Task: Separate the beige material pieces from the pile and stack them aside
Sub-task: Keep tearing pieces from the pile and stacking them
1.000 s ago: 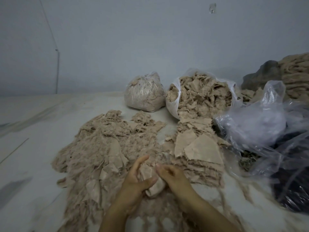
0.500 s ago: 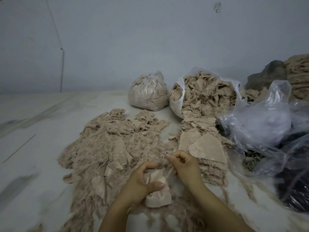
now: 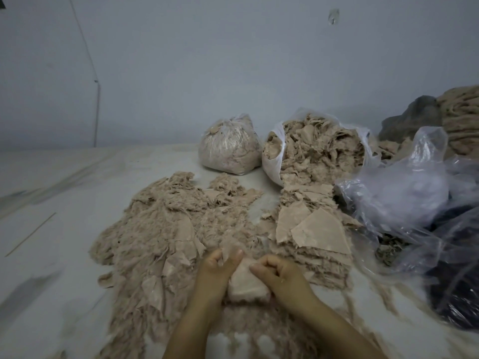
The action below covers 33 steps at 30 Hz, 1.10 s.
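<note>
at the bottom centre of the frame the left hand (image 3: 216,274) and the right hand (image 3: 282,277) meet over one beige piece (image 3: 246,287). both hands have curled fingers and grasp this piece from its two sides; the left fingers also pinch a thin fuzzy layer at its top edge. the piece lies on the near part of the loose pile (image 3: 166,229), which spreads over the white surface (image 3: 51,255) from the centre to the lower left. just right of the hands, in the middle right, is the stack of flat beige pieces (image 3: 315,237). behind it an open plastic bag (image 3: 318,149) full of beige scraps lies on its side, and left of it stands a tied bag (image 3: 229,146). crumpled clear plastic (image 3: 404,198) fills the right edge.
</note>
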Tool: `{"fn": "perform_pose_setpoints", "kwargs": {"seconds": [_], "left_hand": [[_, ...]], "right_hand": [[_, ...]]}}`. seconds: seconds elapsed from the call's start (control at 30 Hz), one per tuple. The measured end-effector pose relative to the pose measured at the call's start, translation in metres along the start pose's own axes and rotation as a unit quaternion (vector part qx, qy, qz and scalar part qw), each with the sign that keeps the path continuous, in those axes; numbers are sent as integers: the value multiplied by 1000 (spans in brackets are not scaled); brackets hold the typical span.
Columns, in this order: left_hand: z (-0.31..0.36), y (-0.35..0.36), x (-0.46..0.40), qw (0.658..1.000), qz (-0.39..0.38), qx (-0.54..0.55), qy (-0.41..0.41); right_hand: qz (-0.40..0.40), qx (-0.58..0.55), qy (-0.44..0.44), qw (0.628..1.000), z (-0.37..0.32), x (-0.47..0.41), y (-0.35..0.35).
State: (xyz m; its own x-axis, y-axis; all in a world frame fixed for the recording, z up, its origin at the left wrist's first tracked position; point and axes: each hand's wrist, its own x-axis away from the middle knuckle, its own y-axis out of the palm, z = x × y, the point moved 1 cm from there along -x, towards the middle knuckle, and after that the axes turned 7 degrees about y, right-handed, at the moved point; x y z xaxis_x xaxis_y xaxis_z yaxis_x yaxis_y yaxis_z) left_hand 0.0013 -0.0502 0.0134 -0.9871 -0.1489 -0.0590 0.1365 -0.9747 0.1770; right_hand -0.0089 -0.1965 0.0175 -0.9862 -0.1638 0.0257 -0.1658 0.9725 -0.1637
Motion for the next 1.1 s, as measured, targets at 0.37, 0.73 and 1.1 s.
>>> {"fn": "perform_pose_setpoints", "kwargs": {"seconds": [0.37, 0.73, 1.1], "left_hand": [[-6, 1, -3, 996, 56, -49, 46], [9, -5, -31, 989, 61, -109, 85], [-36, -37, -9, 898, -140, -414, 57]], "right_hand": [[158, -46, -1, 986, 20, -5, -4], [338, 144, -5, 930, -50, -60, -113], [-40, 373, -69, 924, 59, -8, 17]]}}
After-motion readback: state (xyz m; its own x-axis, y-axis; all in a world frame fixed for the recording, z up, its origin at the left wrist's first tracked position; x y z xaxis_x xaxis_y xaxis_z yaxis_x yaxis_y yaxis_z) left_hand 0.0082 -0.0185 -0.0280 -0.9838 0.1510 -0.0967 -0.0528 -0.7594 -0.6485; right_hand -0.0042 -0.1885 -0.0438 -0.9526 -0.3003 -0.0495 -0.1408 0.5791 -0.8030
